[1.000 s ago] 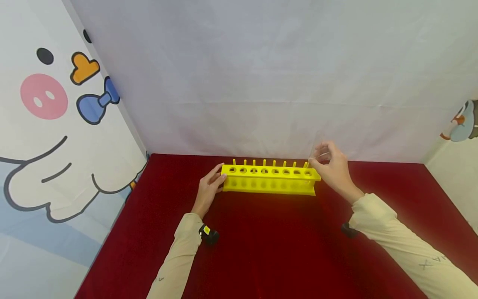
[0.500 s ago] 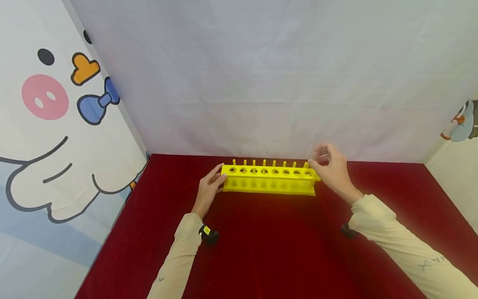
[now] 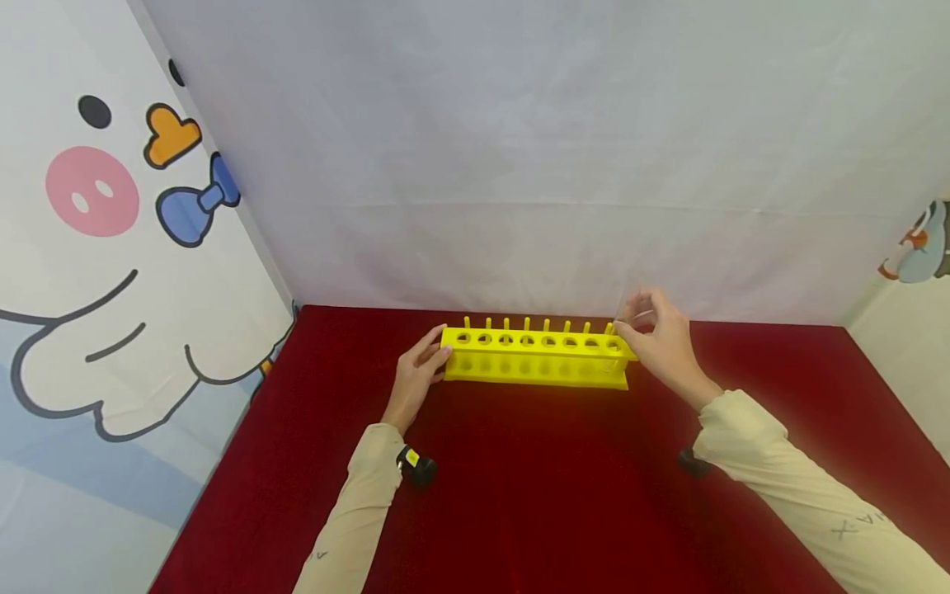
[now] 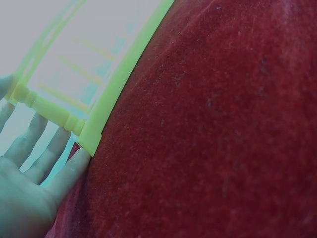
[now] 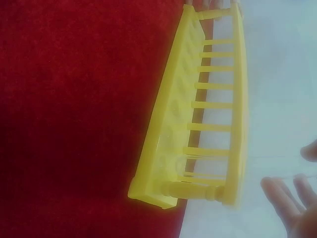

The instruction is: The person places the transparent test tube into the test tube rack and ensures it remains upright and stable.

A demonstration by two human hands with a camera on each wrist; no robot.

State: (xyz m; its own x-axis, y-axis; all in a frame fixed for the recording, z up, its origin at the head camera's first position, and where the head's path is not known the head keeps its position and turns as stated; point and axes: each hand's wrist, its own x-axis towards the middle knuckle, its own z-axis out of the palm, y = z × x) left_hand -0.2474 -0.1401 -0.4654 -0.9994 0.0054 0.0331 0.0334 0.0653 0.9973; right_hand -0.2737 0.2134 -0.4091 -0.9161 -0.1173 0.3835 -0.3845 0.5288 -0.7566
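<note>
A yellow test tube rack [image 3: 534, 355] stands on the red cloth, with a row of round holes on top and a row of pegs behind. My left hand [image 3: 411, 375] holds its left end; in the left wrist view the fingers [image 4: 70, 171] lie against the end post. At the other end, my right hand [image 3: 660, 338] pinches the upper part of a clear test tube [image 5: 255, 167] between thumb and fingers. The tube passes down through the rightmost hole toward the base. Being transparent, its exact lower end is hard to make out.
Red cloth [image 3: 534, 495] covers the table. A pale fabric backdrop [image 3: 519, 165] rises close behind the rack. On the left stands a panel with cartoon figures [image 3: 92, 190], and another printed panel [image 3: 920, 243] is at the right.
My right hand has lowered slightly, and the clear test tube has slid further down into the rack's rightmost hole. The left hand and the rack stay in place.
</note>
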